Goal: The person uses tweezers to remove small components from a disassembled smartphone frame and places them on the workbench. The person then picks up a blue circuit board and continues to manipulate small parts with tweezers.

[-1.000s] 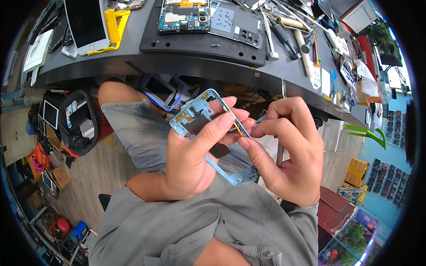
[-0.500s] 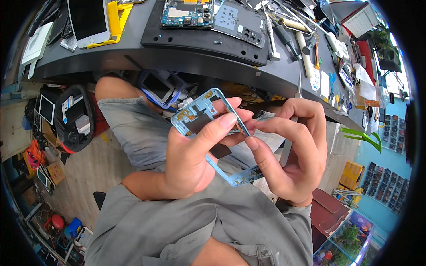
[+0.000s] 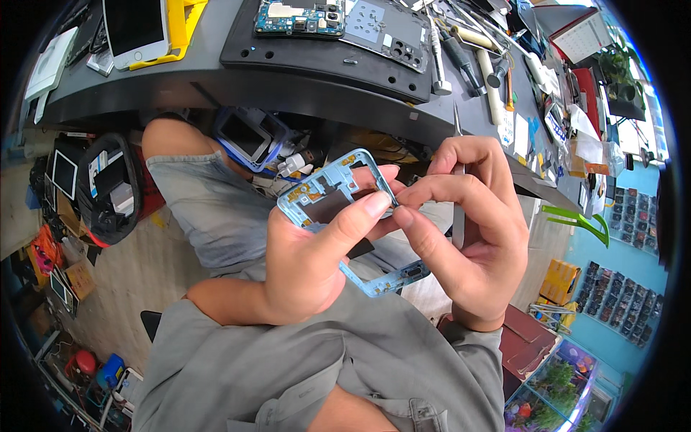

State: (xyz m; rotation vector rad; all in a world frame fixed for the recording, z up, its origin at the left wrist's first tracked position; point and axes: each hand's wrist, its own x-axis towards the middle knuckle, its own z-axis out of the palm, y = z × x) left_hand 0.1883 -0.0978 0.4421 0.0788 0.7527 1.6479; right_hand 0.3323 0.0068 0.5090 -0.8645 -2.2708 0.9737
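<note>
Over my lap, my left hand (image 3: 309, 263) grips a light blue phone middle frame (image 3: 333, 176), thumb on the side rail and fingers behind. Gold contacts and a dark panel show inside its upper part. The thumb and forefinger of my right hand (image 3: 479, 237) are pinched together at the same rail, beside my left thumb. Whether a small part is between those fingertips I cannot tell. A thin pointed metal tool (image 3: 458, 227) is tucked in my right hand, its tip sticking up past the knuckles. The frame's lower end hangs tilted under my right thumb.
On the dark bench (image 3: 180, 93) ahead, a black mat (image 3: 302, 63) carries an opened phone (image 3: 301, 20) and a grey back plate (image 3: 392, 42). Screwdrivers (image 3: 461, 61) and other tools crowd its right. A white phone (image 3: 137, 36) lies left. A bin (image 3: 108, 183) stands on the floor.
My right hand has shifted slightly left and up, and its metal tool now points more upright. The phone frame has turned a little in my left hand. The whole view has shifted slightly.
</note>
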